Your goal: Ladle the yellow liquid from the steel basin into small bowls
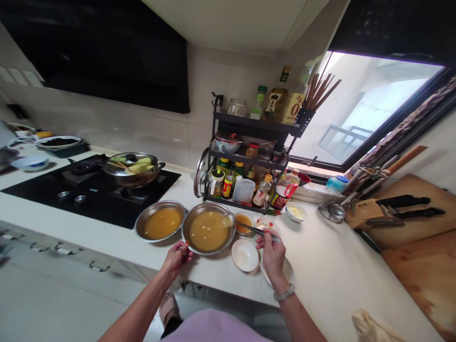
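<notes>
Steel bowl (204,208) with cloudy brown liquid and a few pale bits floating in it stands on the white tabletop (320,266), near its front edge and right of the black cooktop (42,183). At the far left sits a blue-and-white bowl (30,164). On the cooktop rests a frying pan (131,180), its glass lid on, with yellow-green food showing beneath. Just in front of the cooktop's right corner is a second metal dish (140,223), holding a more orange liquid, right beside the steel bowl.

The left hand (176,256) is at the steel bowl's lower left, its fingers pinching the rim. Over the bowl's right side is the blurred head of a spoon (254,230); whether it touches the liquid I cannot tell. Right of the bowl stand a small sauce bowl (242,232) with orange-brown liquid and, nearer, a brown-rimmed white bowl (244,256). Behind them rises a black spice rack (249,118) loaded with bottles and jars.

The right hand (273,254), a bracelet (284,293) at its wrist, pinches the spoon's handle between its fingers, above a partly hidden white plate (289,270). Farther right come a little bowl (296,220) of pale yellow pieces and a wooden knife block (359,213).
</notes>
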`<state>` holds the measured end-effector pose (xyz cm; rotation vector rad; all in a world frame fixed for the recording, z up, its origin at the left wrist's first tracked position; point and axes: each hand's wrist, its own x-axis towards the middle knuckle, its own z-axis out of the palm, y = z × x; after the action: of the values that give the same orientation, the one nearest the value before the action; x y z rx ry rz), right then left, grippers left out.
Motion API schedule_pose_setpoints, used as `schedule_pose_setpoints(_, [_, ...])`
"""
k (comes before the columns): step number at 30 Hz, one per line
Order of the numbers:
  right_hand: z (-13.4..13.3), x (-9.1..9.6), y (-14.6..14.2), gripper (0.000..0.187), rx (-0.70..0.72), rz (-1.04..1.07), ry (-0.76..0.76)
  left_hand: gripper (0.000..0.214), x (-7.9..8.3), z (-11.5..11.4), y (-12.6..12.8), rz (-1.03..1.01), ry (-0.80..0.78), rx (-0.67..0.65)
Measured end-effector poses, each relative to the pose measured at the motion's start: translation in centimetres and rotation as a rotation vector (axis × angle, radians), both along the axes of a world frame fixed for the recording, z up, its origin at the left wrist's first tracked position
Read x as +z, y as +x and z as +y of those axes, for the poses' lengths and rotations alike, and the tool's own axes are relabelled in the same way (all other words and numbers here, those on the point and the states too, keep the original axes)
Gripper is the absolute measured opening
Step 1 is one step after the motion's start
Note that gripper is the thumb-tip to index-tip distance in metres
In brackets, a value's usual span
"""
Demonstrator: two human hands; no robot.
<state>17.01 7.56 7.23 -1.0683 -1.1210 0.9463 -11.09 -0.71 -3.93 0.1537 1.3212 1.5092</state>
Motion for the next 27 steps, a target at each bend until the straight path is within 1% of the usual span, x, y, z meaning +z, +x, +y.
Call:
schedule_pose_setpoints(3, [-0.6, -0.6, -0.7, 0.025, 0.119, -0.093, 0.143, 0.024, 0.3, 0.0, 0.1, 0.001, -0.015, -0.009])
schedule_pose_setpoints(6, [-1.1, -0.9, -0.4, 0.018, 0.245, -0.190, 0.315, 0.024, 0.5, -0.1, 0.0, -0.001, -0.015, -0.017])
schedule_pose_setpoints(8, [-1.2, -0.9, 0.3, 0.016, 0.279, -0.234, 0.386, 0.026, 0.4, -0.1, 0.0, -0.003, -0.009, -0.023])
schedule_pose_setpoints(9, [-1.2, -0.9, 0.7, 0.016, 0.262, -0.245, 0.395, 0.026, 0.4, -0.1, 0.0, -0.003, -0.007, -0.023])
schedule_pose_setpoints(11, [-0.9, -0.8, 1.9, 0.018, 0.168, -0.247, 0.363, 0.026, 0.3, -0.1, -0.1, -0.004, -0.007, -0.023])
schedule_pose_setpoints(15, [0.3, -1.0, 5.5, 0.029, -0.122, -0.261, 0.199, 0.027, 0.1, -0.1, -0.1, -0.009, -0.009, -0.033])
schedule_pose_setpoints(18, [1.0, -1.7, 8.4, 0.037, -0.260, -0.333, 0.082, 0.030, 0.1, -0.1, -0.1, -0.012, -0.003, -0.033])
schedule_pose_setpoints(20, [1.1, -2.3, 9.9, 0.041, -0.304, -0.372, 0.033, 0.030, 0.0, 0.0, -0.2, -0.012, -0.004, -0.033])
schedule_pose_setpoints(22, [1.0, -3.0, 10.6, 0.043, -0.314, -0.384, 0.003, 0.030, -0.1, 0.0, -0.2, -0.012, -0.007, -0.031])
schedule_pose_setpoints(25, [0.8, -4.0, 10.8, 0.044, -0.311, -0.354, -0.031, 0.028, -0.2, 0.0, -0.3, -0.007, -0.007, -0.019])
schedule_pose_setpoints(27, [1.0, -4.5, 10.7, 0.043, -0.323, -0.277, -0.060, 0.027, -0.3, 0.0, -0.3, -0.004, -0.004, -0.016])
